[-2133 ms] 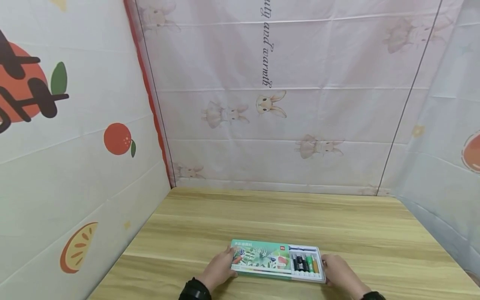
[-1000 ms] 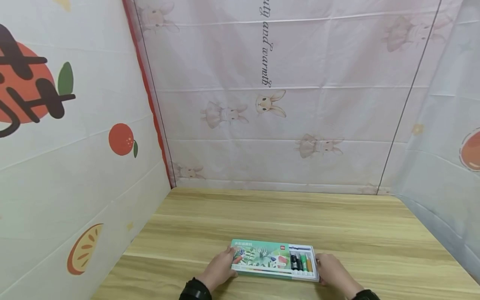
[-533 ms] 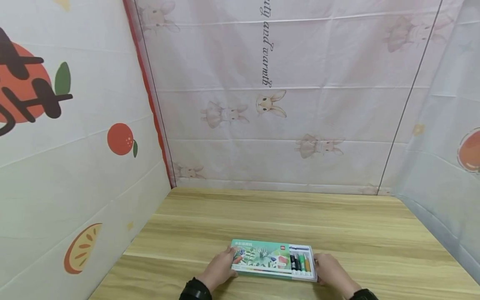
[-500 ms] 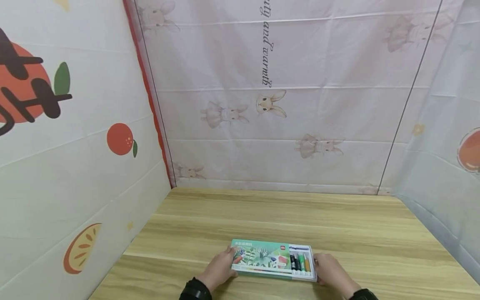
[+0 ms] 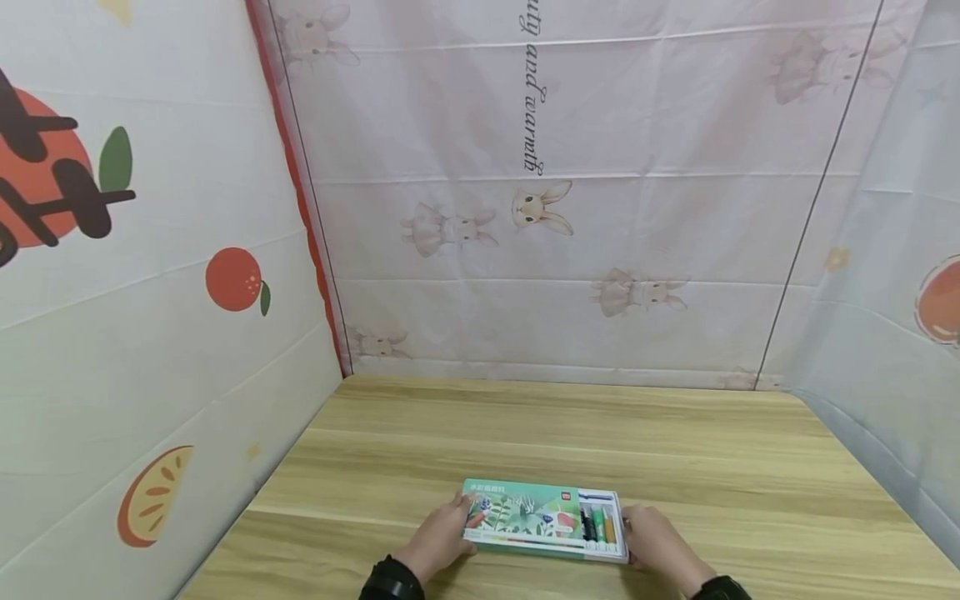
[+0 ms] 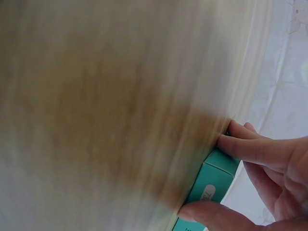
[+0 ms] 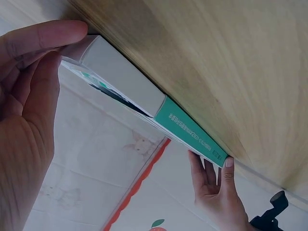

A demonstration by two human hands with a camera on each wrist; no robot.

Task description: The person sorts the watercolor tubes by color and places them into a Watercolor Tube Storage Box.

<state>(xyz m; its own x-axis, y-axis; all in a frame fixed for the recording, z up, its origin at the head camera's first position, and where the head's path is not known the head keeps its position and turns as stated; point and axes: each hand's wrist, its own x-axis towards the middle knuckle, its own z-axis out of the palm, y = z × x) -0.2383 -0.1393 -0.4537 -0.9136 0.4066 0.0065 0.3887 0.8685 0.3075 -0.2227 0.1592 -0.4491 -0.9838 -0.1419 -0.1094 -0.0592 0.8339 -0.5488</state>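
A green printed box sleeve [image 5: 522,510] of a paint set lies on the table near its front edge. From its right end a white tray [image 5: 622,550] sticks out partway, with several paint tubes [image 5: 598,525] showing, black, green and orange-yellow. My left hand [image 5: 438,537] grips the sleeve's left end, thumb and fingers on opposite sides of the green end [image 6: 219,178] in the left wrist view. At the tray's outer end, my right hand [image 5: 660,546] holds the white edge between thumb and fingers, as the right wrist view also shows. The rest of the tray is hidden inside the sleeve.
The wood-grain table [image 5: 555,433] stretches away behind the box. A pale rabbit-print curtain [image 5: 480,317] hangs along its back edge, and fruit-print sheets [image 5: 247,375] stand at the left and right sides. Black bands are on both wrists.
My right hand has moved left, and the white tray has slid further into the sleeve, so less of it shows. My left hand and the sleeve have stayed in place.
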